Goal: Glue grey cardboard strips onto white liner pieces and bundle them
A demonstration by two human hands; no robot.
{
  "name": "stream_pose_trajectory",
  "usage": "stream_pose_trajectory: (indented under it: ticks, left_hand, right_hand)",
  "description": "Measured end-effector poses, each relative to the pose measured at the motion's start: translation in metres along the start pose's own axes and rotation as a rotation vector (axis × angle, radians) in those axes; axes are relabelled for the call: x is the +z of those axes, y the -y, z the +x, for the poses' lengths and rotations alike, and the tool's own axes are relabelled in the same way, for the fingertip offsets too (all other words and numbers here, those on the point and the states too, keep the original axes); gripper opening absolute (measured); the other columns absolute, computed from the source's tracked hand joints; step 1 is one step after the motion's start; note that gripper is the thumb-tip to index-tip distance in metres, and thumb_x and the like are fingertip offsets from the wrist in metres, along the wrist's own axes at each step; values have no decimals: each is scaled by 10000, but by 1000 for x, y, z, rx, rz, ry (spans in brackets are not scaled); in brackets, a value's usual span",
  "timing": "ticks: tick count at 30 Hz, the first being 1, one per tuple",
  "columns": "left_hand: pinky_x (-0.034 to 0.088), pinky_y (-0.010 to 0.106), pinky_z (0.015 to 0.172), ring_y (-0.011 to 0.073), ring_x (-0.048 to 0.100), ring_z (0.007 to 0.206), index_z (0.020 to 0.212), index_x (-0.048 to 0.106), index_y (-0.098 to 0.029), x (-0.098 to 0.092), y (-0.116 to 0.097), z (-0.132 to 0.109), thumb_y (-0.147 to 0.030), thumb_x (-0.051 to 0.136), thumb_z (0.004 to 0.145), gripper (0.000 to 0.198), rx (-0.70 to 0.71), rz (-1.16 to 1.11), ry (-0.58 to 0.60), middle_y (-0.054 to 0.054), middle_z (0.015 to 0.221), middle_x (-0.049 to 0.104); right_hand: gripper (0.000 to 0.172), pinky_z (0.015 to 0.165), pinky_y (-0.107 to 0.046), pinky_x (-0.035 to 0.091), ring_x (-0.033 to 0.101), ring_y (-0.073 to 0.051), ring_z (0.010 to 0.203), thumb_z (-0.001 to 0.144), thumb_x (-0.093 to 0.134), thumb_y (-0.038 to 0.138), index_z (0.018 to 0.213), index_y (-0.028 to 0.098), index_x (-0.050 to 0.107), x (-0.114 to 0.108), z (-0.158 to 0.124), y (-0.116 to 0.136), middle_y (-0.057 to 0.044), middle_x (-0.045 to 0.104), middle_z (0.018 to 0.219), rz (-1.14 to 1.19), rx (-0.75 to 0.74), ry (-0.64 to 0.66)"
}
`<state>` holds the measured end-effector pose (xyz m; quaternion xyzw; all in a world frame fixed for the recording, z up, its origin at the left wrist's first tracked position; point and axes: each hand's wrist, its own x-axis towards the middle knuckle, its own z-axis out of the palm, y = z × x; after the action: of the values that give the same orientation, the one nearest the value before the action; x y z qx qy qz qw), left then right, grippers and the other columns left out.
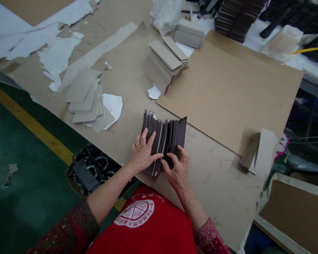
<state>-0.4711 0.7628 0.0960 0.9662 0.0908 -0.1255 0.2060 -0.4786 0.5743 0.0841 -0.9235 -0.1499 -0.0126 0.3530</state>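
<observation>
A row of dark folded card pieces [155,141] stands on edge near the table's front edge, with a gap splitting it into two parts. My left hand [144,151] lies across the left part, fingers spread along its far side and thumb reaching to the gap, holding the pieces together. At the near end of the right part is my right hand [178,169]. Its fingers are bent, with thumb and forefinger at the gap and the other fingers against the pieces. The exact contact under the right fingertips is hidden.
Grey cardboard pieces [84,95] lie fanned at the left, beside torn white paper [113,106]. Beyond the row stand stacked grey cards [161,67]. A large brown board [235,88] covers the right side, with more cards [262,151] on it. Below sits a bin of black items [87,173].
</observation>
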Motion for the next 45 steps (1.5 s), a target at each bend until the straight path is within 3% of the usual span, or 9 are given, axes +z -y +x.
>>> stream_pose_trajectory:
  ticks: [8,11,15,18,45]
  left_hand:
    - [323,626,1085,413,165,1468,1563,199,-292,0,0,0,-590,675,800,948,4,13,-12,124,1658,69]
    - [322,630,1083,418,168,1464,1562,209,-284,0,-1,0,-616,661,801,946,-2,22,-8,131,1656,75]
    - [333,641,1069,422,165,1465,1564,204,-283,0,-2,0,-628,648,807,943,-6,33,-6,130,1658,72]
    - [336,640,1070,418,162,1467,1563,209,-280,1,-2,0,-622,650,807,940,-5,36,-13,127,1659,74]
    - [320,670,1071,422,151,1471,1564,194,-293,-2,1,1,-560,683,796,948,3,-5,18,124,1659,49]
  right_hand:
    - [320,1143,-601,325,299,-326,1412,907,581,226,1223,225,631,2,-2,0,-128,363,1462,35,-18,15]
    - [271,1147,-609,306,274,-325,1425,922,528,184,1135,249,683,2,-2,1,-101,343,1471,28,-35,30]
    - [186,1160,-597,293,279,-327,1416,919,612,297,1075,238,695,0,-1,3,-105,343,1457,20,-43,58]
    - [245,1161,-591,295,277,-336,1410,889,680,395,1071,231,692,0,-1,3,-115,345,1449,6,-38,64]
    - [236,1160,-587,302,281,-338,1415,888,682,323,1105,231,689,-2,-3,-6,-115,354,1464,57,-14,50]
